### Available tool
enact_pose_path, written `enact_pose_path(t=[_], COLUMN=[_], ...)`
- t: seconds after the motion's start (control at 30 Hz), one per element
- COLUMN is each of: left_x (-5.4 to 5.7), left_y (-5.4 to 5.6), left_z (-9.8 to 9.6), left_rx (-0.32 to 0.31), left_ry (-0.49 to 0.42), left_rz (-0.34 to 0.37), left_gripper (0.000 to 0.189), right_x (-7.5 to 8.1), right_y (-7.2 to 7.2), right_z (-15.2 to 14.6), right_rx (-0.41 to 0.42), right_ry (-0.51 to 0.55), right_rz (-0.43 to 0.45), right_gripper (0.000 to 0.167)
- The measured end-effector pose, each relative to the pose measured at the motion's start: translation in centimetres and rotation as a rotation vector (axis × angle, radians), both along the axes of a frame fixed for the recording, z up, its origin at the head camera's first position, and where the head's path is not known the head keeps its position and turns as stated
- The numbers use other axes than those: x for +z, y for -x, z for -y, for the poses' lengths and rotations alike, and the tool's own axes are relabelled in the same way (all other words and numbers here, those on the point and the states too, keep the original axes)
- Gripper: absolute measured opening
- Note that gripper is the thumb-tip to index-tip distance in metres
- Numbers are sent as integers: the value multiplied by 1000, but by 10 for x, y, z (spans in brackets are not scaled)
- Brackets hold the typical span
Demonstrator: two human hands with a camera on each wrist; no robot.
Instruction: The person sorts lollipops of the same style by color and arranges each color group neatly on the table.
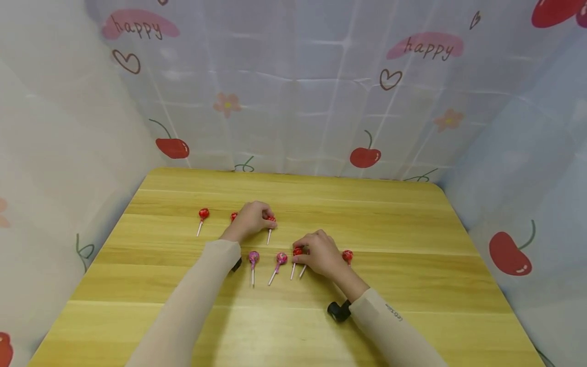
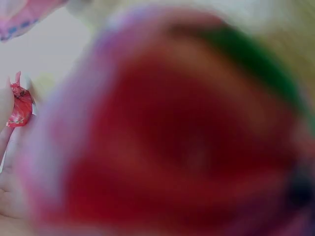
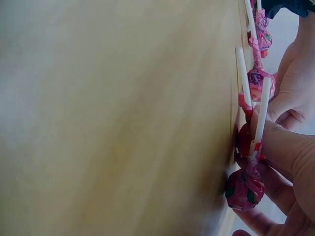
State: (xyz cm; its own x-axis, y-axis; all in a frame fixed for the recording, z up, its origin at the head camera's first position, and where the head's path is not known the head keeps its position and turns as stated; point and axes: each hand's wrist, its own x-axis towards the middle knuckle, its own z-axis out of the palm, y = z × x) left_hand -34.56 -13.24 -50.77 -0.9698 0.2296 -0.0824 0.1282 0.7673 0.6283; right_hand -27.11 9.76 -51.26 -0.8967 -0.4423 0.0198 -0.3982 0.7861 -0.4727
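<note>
Firstly, left hand point(image 1: 249, 220): pinched a red lollipop point(image 1: 271, 219) toward the far edge of the counter point(image 1: 376, 219). Right hand point(image 1: 321, 252): pinched a second red lollipop point(image 1: 297, 251), closer to the near edge; magenta lollipop point(image 3: 246, 191) just beside it. Outward lay two pink lollipops point(image 1: 281, 259) and, toward the left edge, a third red lollipop point(image 1: 204, 213).

Lollipop point(image 1: 269, 234) at left fingers point(image 1: 265, 208): red, white-sticked. Two lollipops point(image 1: 281, 259) beside right fingers point(image 1: 302, 241): pink-purple. Table point(image 1: 390, 224) under both: yellow, wood-grained. Sleeves point(image 1: 202, 285) behind fingers: beige, right one dark-lettered.
</note>
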Motion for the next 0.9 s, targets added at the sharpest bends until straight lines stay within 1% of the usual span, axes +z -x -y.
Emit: enact_pose_path(t=[0.23, 0.37, 0.5, 0.6, 0.77, 0.9], left_x=[-2, 1, 4, 6, 4, 3], left_y=[-3, -6, -8, -9, -6, -4], left_z=[3, 0, -4, -5, -4, -5], left_rx=[11, 2, -2, 10, 18, 14], left_ry=[1, 15, 11, 6, 4, 1], left_rz=[4, -31, -38, -26, -19, -15], left_gripper=[19, 17, 18, 19, 20, 20], right_x=[3, 5, 11, 18, 29, 35], right_y=[2, 3, 8, 19, 47, 67], right_z=[3, 3, 2, 1, 2, 5], right_rx=[40, 46, 46, 37, -2, 10], right_ry=[-38, -44, -46, -29, 58, 101], right_rz=[-30, -30, -25, -18, 28, 29], right_gripper=[30, 30, 29, 29, 32, 33])
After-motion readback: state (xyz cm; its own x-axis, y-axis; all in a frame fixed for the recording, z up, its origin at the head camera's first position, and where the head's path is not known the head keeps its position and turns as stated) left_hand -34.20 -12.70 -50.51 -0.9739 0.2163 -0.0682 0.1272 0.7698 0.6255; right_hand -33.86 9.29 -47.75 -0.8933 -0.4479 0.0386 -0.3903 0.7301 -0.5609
